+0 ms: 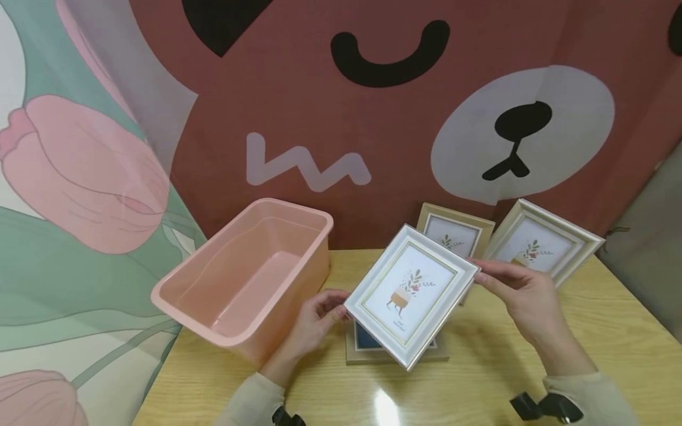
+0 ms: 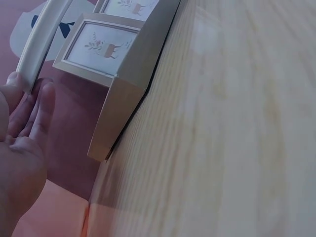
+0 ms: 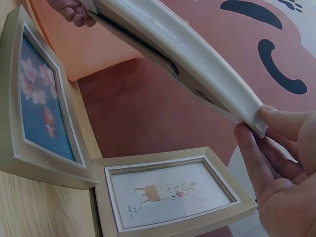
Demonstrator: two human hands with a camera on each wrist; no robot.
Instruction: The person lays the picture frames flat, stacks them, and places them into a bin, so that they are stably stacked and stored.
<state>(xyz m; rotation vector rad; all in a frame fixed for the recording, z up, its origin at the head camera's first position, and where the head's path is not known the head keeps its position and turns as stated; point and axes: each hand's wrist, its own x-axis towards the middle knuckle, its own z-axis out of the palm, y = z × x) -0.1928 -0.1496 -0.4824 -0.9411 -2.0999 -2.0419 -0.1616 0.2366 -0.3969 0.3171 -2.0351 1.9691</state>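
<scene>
A white picture frame point(image 1: 410, 296) with a gold inner line and a plant print is held up, tilted, between both hands. My left hand point(image 1: 314, 322) pinches its left corner, thumb in front. At the opposite corner, my right hand point(image 1: 524, 296) pinches it between thumb and fingers; the right wrist view shows this grip from behind. Below it a frame with a blue floral picture point(image 3: 42, 94) lies on the table, partly covered in the head view. Behind stand a tan frame point(image 1: 482, 228) and a champagne-coloured frame point(image 1: 578, 245), both with plant prints.
A pink plastic tub point(image 1: 314, 260) stands left of the frames on the wooden table point(image 1: 613, 349). A cartoon-printed cloth point(image 1: 298, 100) hangs behind the table. A grey surface point(image 1: 647, 248) borders the right side.
</scene>
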